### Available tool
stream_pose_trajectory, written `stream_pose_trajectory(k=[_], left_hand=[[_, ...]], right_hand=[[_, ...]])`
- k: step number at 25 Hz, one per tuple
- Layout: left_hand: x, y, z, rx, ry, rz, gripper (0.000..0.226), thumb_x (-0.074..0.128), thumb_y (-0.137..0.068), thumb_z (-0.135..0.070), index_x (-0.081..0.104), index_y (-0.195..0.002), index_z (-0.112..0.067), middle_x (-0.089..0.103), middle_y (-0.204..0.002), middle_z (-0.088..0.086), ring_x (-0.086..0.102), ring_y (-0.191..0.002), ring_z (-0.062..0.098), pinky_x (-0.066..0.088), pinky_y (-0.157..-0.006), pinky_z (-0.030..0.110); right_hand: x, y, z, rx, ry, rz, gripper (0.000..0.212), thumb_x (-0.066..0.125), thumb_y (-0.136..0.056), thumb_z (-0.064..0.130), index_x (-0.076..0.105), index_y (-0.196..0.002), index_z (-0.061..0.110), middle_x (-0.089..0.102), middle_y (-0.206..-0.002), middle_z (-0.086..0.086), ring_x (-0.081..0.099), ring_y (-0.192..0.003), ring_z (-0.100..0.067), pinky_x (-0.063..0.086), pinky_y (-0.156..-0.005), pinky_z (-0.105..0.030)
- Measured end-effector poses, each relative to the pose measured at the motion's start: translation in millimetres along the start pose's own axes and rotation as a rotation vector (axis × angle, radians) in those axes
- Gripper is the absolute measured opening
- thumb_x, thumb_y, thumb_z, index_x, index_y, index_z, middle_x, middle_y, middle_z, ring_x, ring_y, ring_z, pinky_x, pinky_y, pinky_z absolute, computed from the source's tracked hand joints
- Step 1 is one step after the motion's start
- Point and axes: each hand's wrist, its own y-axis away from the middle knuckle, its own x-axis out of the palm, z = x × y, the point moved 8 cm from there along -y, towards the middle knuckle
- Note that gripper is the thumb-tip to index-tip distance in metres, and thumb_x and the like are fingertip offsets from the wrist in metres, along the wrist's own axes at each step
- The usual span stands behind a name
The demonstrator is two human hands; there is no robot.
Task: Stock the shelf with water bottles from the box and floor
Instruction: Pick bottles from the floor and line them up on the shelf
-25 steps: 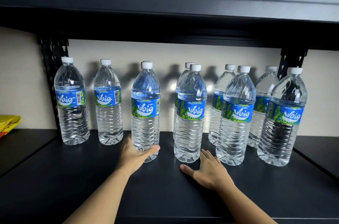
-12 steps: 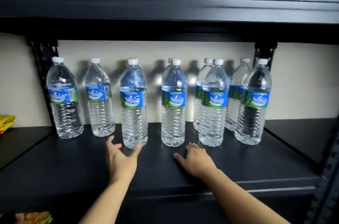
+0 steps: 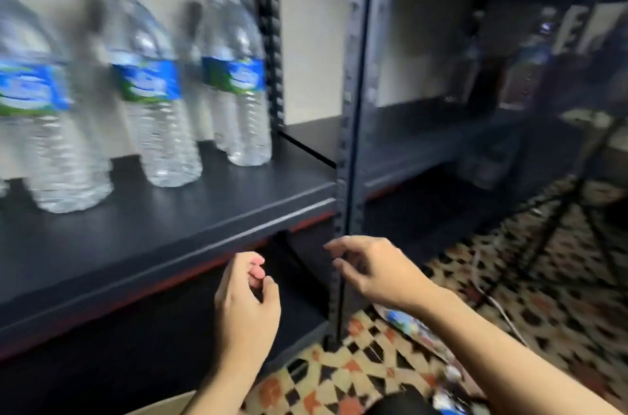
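Note:
Several clear water bottles (image 3: 154, 88) with blue labels stand upright on the dark shelf board (image 3: 176, 217) at the left, blurred by motion. My left hand (image 3: 246, 299) hangs below the shelf's front edge, fingers loosely curled, holding nothing. My right hand (image 3: 370, 268) is beside it in front of the shelf's upright post (image 3: 350, 142), fingers apart and empty. More bottles (image 3: 413, 326) lie on the patterned floor under my right forearm, partly hidden.
A second dark shelving unit (image 3: 458, 129) continues to the right with dim bottles at the back. Tripod legs (image 3: 557, 220) and a cable cross the patterned carpet (image 3: 356, 367). A cardboard edge (image 3: 163, 406) shows at the bottom.
The view has swung right and down. Both hands have come off the shelf board and now hover below its front edge. The left hand has let go of the bottle.

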Motion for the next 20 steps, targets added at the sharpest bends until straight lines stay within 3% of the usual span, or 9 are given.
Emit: stream_pose_trajectory(k=[4,6,9,15,18,20], left_hand=[[102.0,39.5,2.6,-0.063,-0.016,0.267,0.024,0.068,-0.082,-0.003,0.057,-0.092,-0.022,0.057,-0.081,-0.006,0.056,-0.075,0.011,0.042,-0.066,0.021],[148.0,63.0,14.5,-0.111,-0.044,0.389,0.024,0.068,-0.083,-0.005,0.056,-0.092,-0.024,0.057,-0.083,-0.008,0.055,-0.077,0.007,0.038,-0.066,0.016],[202.0,98.8,36.3,-0.166,-0.116,0.554,0.026,0.070,-0.083,-0.008,0.055,-0.092,-0.026,0.058,-0.088,-0.008,0.055,-0.079,0.011,0.039,-0.071,0.022],[298.5,150.1,93.1,-0.332,-0.273,0.872,0.037,0.067,-0.089,-0.021,0.052,-0.123,-0.020,0.057,-0.119,-0.001,0.055,-0.105,0.019,0.044,-0.089,0.033],[336.7,160.3,115.1,-0.456,-0.302,0.952,0.049,0.066,-0.091,-0.032,0.047,-0.134,-0.020,0.056,-0.131,0.005,0.054,-0.117,0.026,0.043,-0.097,0.038],[364.6,166.3,126.3,-0.491,-0.347,1.011,0.059,0.064,-0.092,-0.036,0.039,-0.143,-0.021,0.049,-0.144,0.005,0.048,-0.128,0.028,0.039,-0.103,0.041]], right_hand=[[-10.5,75.5,-148.1,0.402,0.002,-0.091,0.025,0.056,-0.088,0.032,0.069,-0.110,0.032,0.073,-0.096,0.016,0.064,-0.079,-0.002,0.054,-0.079,-0.028],[2.2,118.3,-208.9,0.613,-0.029,-0.108,0.025,0.060,-0.087,0.033,0.070,-0.110,0.031,0.074,-0.101,0.012,0.069,-0.092,-0.009,0.055,-0.086,-0.031],[46.4,179.7,-264.2,0.882,-0.118,-0.054,0.036,0.061,-0.088,0.033,0.064,-0.123,0.027,0.073,-0.115,0.000,0.067,-0.105,-0.018,0.053,-0.093,-0.032],[179.0,270.2,-324.2,1.368,-0.338,-0.016,0.090,0.073,-0.075,0.058,0.034,-0.146,0.018,0.051,-0.142,-0.012,0.051,-0.129,-0.031,0.044,-0.107,-0.039],[234.7,291.6,-325.9,1.527,-0.416,0.008,0.119,0.080,-0.061,0.066,0.017,-0.150,0.019,0.050,-0.138,-0.012,0.052,-0.126,-0.031,0.047,-0.104,-0.042],[259.0,302.7,-325.7,1.588,-0.385,0.000,0.124,0.084,-0.051,0.068,0.018,-0.146,0.022,0.055,-0.123,-0.010,0.056,-0.116,-0.028,0.053,-0.096,-0.043]])
